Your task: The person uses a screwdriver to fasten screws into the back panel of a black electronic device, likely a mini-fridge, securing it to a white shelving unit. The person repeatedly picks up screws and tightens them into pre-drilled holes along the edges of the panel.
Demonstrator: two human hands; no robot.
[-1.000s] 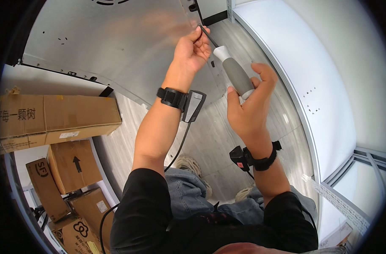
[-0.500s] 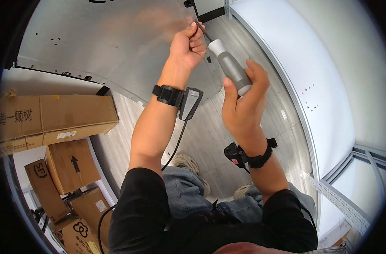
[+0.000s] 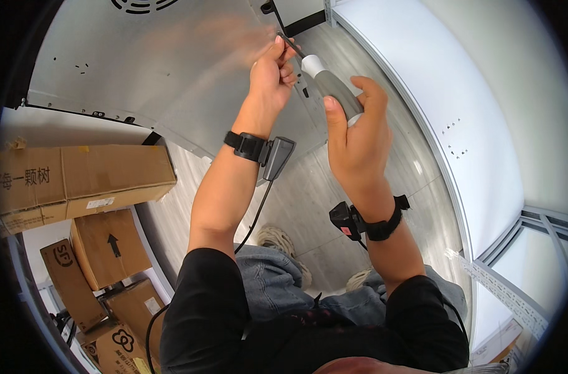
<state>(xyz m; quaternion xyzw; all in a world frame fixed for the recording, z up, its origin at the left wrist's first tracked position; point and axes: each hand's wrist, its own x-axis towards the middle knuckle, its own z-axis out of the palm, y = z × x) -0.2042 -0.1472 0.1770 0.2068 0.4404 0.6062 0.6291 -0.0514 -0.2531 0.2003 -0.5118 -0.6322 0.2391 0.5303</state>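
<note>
Grey and white, the screwdriver [image 3: 334,90] sits by the metal sheet [image 3: 128,75]. The left hand [image 3: 273,71] pinches its rod [image 3: 293,48] near the tip. The right hand [image 3: 359,140], loosely gripping, has slid up the handle [image 3: 334,87], so the job seems unfinished.

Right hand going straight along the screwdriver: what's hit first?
Likely the left hand, by the tip end of the screwdriver; the metal panel appears behind, though depth is unclear.
</note>
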